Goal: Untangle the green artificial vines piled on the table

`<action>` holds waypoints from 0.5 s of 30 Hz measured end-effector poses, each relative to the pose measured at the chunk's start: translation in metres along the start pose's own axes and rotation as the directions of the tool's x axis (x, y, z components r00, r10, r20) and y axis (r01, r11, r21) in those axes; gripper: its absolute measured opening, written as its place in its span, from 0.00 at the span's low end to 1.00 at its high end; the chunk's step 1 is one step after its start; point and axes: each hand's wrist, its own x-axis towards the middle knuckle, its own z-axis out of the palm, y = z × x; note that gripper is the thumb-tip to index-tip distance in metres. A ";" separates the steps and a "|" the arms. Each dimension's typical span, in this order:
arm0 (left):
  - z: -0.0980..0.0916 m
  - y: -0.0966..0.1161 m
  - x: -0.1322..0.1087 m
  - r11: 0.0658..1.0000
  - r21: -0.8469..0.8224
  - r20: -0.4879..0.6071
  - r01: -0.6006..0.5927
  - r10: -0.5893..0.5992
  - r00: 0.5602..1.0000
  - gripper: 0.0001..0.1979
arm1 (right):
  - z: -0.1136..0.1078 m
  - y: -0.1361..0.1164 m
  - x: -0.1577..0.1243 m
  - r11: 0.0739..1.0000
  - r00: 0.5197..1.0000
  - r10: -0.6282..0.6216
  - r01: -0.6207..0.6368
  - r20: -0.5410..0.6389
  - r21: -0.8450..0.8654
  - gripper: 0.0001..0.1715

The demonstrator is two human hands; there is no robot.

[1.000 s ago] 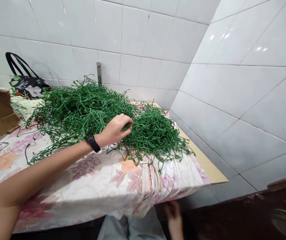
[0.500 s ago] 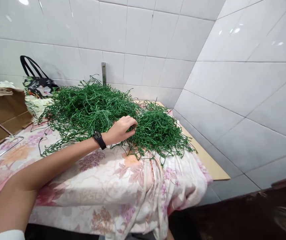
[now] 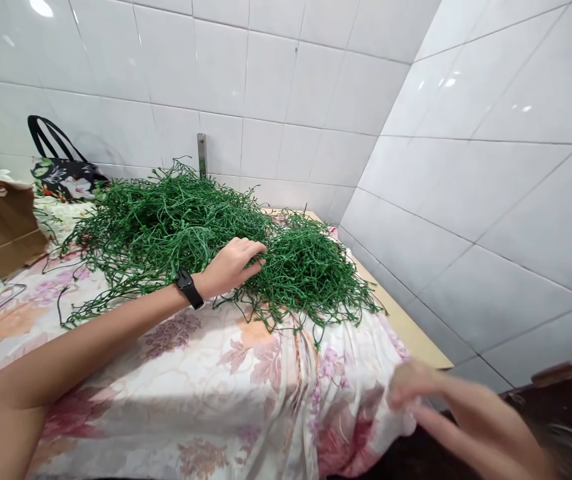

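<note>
Beside and beyond the left hand (image 3: 231,268) lay green artificial stems (image 3: 186,223), probably light and springy, best taken by loose ends; whether this or the blurred right hand (image 3: 481,419) gripped anything, I could not tell.

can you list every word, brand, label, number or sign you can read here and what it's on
No readable words, brands, labels, numbers or signs anywhere.
Black wrist watch: its face is too small to read.
Floral bag: only a printed pattern shows.
Tablecloth: flowers and leaves, no lettering visible.
Cardboard box: no lettering can be made out.
Green stems: no tag visible.
</note>
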 end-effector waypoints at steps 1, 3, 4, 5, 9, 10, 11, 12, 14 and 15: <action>0.000 0.001 0.000 1.000 0.003 0.007 0.013 -0.013 1.000 0.09 | 0.000 -0.015 0.025 0.999 0.999 -0.044 0.044 -0.025 -0.030 0.08; 0.001 0.004 -0.001 0.999 0.006 0.015 0.043 -0.043 0.999 0.11 | 0.012 -0.032 0.079 0.985 0.990 -0.134 0.139 0.047 -0.106 0.08; 0.002 0.006 -0.001 0.999 0.003 0.013 0.051 -0.051 0.999 0.11 | 0.022 -0.034 0.104 0.973 0.979 -0.181 0.192 0.096 -0.124 0.10; 0.002 0.007 -0.001 0.998 -0.003 0.008 0.055 -0.055 0.998 0.12 | 0.033 -0.033 0.126 0.959 0.965 -0.230 0.247 0.124 -0.137 0.11; 0.000 0.010 -0.002 0.998 -0.019 -0.013 0.061 -0.061 0.998 0.11 | 0.069 -0.016 0.186 0.911 0.926 -0.353 0.372 0.131 -0.177 0.15; 0.000 0.009 -0.003 0.998 -0.017 -0.017 0.067 -0.067 0.998 0.11 | 0.073 -0.013 0.193 0.906 0.921 -0.371 0.387 0.116 -0.170 0.12; -0.001 0.008 -0.004 0.997 -0.014 -0.019 0.073 -0.074 0.997 0.11 | 0.075 -0.010 0.199 0.900 0.914 -0.393 0.406 0.103 -0.161 0.10; -0.001 0.007 -0.005 0.997 -0.010 -0.022 0.082 -0.082 0.996 0.11 | 0.074 -0.008 0.203 0.889 0.903 -0.420 0.429 0.090 -0.158 0.09; -0.002 0.005 -0.007 0.994 0.002 -0.036 0.112 -0.112 0.993 0.11 | 0.070 -0.006 0.206 0.855 0.871 -0.487 0.491 0.068 -0.166 0.06; -0.002 0.004 -0.009 0.992 0.012 -0.043 0.126 -0.126 0.991 0.11 | 0.068 -0.006 0.207 0.837 0.854 -0.518 0.519 0.058 -0.171 0.05</action>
